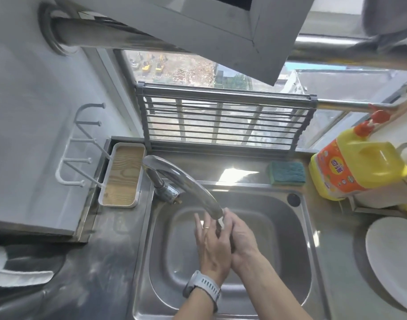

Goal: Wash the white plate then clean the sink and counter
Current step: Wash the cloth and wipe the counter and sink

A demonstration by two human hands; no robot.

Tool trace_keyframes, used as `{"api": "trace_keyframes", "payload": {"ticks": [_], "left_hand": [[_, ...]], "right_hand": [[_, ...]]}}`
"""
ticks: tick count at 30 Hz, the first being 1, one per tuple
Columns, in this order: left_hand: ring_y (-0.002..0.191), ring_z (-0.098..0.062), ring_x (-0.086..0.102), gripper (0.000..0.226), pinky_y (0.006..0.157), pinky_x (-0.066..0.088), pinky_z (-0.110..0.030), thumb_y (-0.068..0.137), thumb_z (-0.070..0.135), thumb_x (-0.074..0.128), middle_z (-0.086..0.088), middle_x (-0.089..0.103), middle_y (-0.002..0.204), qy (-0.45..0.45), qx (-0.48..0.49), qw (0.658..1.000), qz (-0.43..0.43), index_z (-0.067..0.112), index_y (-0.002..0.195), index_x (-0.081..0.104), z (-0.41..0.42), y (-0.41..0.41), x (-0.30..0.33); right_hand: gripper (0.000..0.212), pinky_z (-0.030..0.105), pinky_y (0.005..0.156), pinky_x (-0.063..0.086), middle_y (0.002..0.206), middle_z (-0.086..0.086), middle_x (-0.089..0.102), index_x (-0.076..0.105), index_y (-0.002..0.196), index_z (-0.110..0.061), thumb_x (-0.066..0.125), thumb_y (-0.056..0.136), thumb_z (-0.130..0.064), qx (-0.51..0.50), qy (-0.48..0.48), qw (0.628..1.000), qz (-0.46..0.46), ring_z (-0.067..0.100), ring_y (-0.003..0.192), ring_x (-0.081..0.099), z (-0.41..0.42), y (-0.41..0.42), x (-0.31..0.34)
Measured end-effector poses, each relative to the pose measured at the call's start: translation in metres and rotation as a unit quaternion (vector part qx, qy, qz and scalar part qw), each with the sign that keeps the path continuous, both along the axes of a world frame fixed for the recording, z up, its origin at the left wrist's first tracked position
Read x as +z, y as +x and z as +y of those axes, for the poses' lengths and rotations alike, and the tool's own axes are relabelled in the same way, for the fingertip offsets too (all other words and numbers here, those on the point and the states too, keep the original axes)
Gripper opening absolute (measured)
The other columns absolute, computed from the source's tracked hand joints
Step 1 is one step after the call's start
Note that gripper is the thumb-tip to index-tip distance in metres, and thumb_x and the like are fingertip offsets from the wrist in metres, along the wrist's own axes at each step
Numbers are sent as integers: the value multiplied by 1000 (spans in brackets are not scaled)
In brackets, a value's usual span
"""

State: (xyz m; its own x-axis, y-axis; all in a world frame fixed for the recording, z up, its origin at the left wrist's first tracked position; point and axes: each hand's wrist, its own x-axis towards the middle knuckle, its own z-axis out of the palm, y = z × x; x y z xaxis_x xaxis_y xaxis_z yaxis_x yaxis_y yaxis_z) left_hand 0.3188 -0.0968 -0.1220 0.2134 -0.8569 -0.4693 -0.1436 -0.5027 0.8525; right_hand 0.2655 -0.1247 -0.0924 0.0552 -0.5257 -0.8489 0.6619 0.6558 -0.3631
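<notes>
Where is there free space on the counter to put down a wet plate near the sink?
The back ledge between the faucet base and the sponge is bare. So is the counter left of the sink, in front of the wooden tray. The right side is crowded: detergent bottle and white plate. Both hands, left hand and right hand, fill the basin.

A yellow plastic detergent bottle [350,167] with an orange label is seen at three o'clock, a green-blue sponge [287,173] just beside it. A white wood-lined tray [122,175] is placed at nine o'clock.
</notes>
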Motion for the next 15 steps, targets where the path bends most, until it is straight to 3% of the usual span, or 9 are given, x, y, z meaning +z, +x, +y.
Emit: {"api": "trace_keyframes", "payload": {"ticks": [1, 3, 4, 5, 6, 8, 11, 13, 15], "left_hand": [[151, -17, 30, 57, 127, 20, -44, 94, 68, 40, 2, 39, 159, 12, -1, 1000, -12, 33, 134, 62, -5, 0, -3], [150, -17, 31, 52, 128, 14, -39, 99, 64, 38, -2, 30, 165, 59, 20, 998, -10, 49, 148, 42, -13, -7, -10], [143, -17, 40, 46, 126, 20, -36, 98, 60, 43, -6, 39, 159, 73, 23, 997, -1, 57, 144, 41, -18, -6, -15], [130, -16, 54, 34, 119, 33, -35, 95, 54, 52, -3, 57, 142, 80, 37, 996, 15, 59, 129, 54, -21, -5, -15], [115, -13, 63, 23, 109, 46, -36, 89, 51, 57, 4, 68, 121, 90, 48, 994, 46, 55, 110, 67, -23, -2, -15], [102, -15, 72, 25, 99, 56, -41, 81, 55, 60, 7, 76, 104, 130, 81, 984, 92, 41, 91, 78, -26, 5, -10], [95, -25, 74, 32, 91, 59, -47, 79, 55, 59, 1, 78, 96, 167, 118, 973, 109, 29, 81, 79, -26, 10, -8], [90, -34, 74, 33, 80, 61, -51, 78, 45, 60, -7, 78, 89, 173, 142, 969, 105, 16, 77, 75, -27, 10, -1], [86, -37, 72, 32, 78, 61, -52, 81, 41, 60, -11, 77, 90, 171, 122, 974, 85, 11, 73, 71, -29, 12, 4]], "right_hand": [[37, 43, 91, 57, 100, 18, 72, 69, 109, 4, 68, 91, -27, 0, -14, 1000, 2, 33, 90, 69, 2, 3, -1], [19, 24, 85, 54, 74, 5, 73, 70, 97, -9, 57, 99, -23, 21, -33, 999, 21, 17, 84, 66, 3, 7, 3], [21, 23, 90, 51, 66, -1, 71, 69, 90, -17, 53, 101, -24, 21, -39, 998, 38, 13, 85, 63, 3, 9, 2], [24, 31, 97, 51, 68, 0, 72, 71, 83, -18, 56, 100, -25, 12, -31, 998, 48, 17, 86, 64, 3, 11, 0], [25, 41, 98, 52, 75, 6, 73, 73, 80, -15, 62, 97, -28, -5, -25, 998, 64, 23, 86, 66, 3, 12, 1], [30, 49, 97, 52, 84, 13, 71, 74, 84, -8, 72, 89, -38, -9, -26, 997, 78, 30, 84, 67, 0, 13, -2], [49, 46, 94, 56, 88, 13, 75, 79, 90, -5, 78, 78, -53, 25, -10, 994, 105, 28, 82, 71, -5, 18, -2], [44, 41, 85, 58, 76, 7, 75, 81, 71, -14, 75, 77, -57, 55, -5, 989, 139, 24, 73, 70, -8, 20, -3], [40, 37, 73, 55, 65, 0, 70, 77, 59, -20, 70, 82, -52, 91, -5, 978, 186, 21, 64, 64, -9, 19, -4]]}}
